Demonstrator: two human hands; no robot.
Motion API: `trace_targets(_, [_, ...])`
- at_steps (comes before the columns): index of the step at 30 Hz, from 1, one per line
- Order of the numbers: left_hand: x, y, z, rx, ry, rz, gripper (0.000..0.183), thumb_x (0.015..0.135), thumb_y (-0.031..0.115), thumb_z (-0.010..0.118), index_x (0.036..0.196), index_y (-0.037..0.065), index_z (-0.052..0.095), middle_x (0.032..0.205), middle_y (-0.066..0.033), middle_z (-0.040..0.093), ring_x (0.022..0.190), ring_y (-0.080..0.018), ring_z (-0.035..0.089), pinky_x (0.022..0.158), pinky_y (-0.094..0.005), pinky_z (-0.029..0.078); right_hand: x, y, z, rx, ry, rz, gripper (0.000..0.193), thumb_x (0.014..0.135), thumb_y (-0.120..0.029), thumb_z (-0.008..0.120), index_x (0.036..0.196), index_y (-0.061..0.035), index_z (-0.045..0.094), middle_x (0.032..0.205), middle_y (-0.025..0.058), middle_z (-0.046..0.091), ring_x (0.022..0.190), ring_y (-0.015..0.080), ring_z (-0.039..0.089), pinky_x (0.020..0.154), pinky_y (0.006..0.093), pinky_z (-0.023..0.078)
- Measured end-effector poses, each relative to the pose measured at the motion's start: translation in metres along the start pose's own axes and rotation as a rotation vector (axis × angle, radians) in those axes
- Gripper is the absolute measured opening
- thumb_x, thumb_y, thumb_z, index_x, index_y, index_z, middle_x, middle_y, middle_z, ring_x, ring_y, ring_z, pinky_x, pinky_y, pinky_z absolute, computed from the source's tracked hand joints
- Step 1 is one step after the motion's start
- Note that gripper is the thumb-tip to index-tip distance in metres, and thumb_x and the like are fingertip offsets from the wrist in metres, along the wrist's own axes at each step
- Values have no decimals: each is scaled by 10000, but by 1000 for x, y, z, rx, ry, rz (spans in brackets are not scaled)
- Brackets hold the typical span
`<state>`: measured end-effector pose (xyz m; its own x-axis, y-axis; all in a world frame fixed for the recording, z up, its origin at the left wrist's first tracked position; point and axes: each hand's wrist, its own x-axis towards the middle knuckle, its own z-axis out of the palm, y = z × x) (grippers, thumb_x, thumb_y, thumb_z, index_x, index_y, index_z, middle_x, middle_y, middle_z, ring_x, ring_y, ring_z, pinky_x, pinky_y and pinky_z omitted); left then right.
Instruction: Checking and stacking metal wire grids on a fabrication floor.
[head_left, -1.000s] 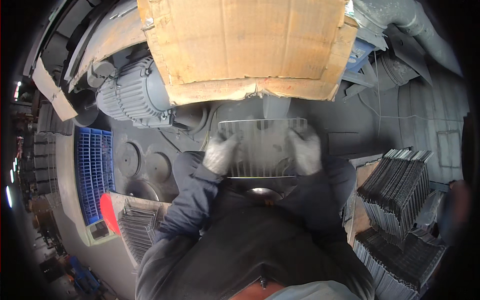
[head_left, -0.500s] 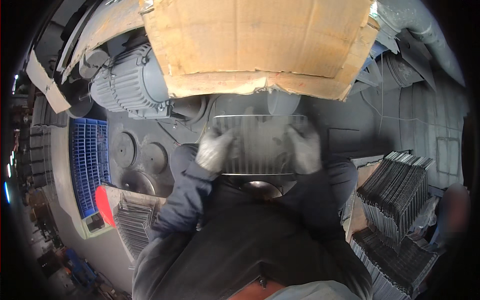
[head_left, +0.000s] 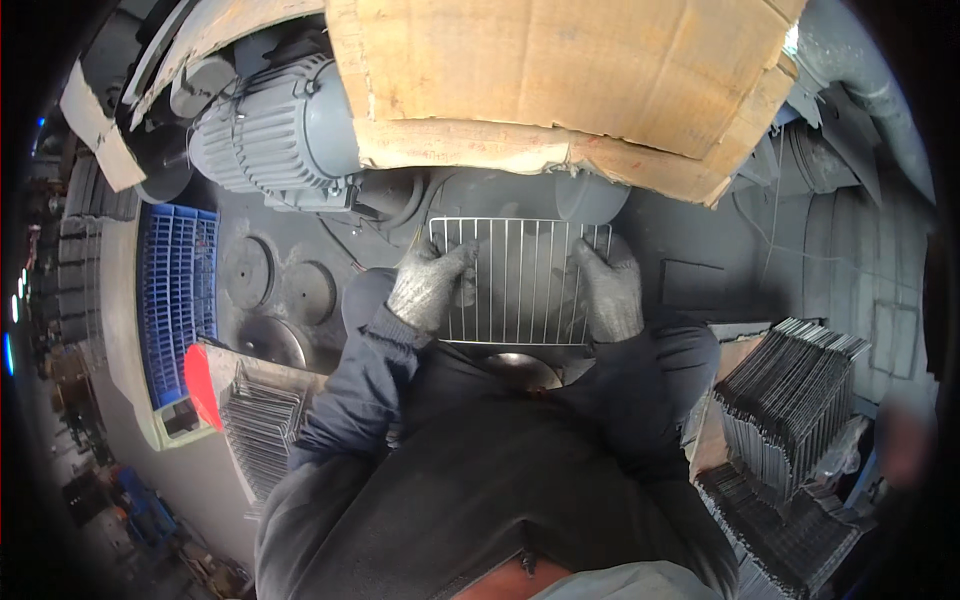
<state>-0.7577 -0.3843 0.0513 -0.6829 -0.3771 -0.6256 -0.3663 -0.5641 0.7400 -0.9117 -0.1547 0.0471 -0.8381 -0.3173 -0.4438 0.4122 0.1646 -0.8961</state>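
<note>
Newly still: wire rack (head_left: 521,282), 12 o'clock, clasped in my left grip (head_left: 430,285), right grip (head_left: 612,292). Step: holding. Next wants level support; far-side contact unclear.

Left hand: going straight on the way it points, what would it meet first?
Beyond the wire rack it holds, the left hand would probably meet the cardboard first, though their relative depth is unclear.
</note>
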Motion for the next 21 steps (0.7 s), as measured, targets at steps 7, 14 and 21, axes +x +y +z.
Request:
trace_targets(7, [18,-7,60,-29,-305,-46,276,1007,176,755,1177,-31,689,949,-70,745,762,-136,714,606,-283,584,-52,-26,-79,-160,3,-201,462,1019,-146,694,1442,26,627,1304,122,728,1159,224,681,1031,352,522])
trace_targets(14, [11,-3,29,-272,-243,-47,244,986,48,682,1217,-22,650,1068,-144,736,783,-231,739,664,-368,645,-51,-22,-49,-187,0,-41,543,982,-52,693,1505,22,567,1353,129,681,1239,231,648,1083,368,512])
trace_targets(21, [4,20,-36,-102,-66,-123,164,1044,76,617,1202,31,611,908,-81,700,693,-198,682,602,-373,648,-40,-10,11,-375,-150,47,485,991,8,658,1464,36,554,1262,143,653,1179,238,644,1015,358,543])
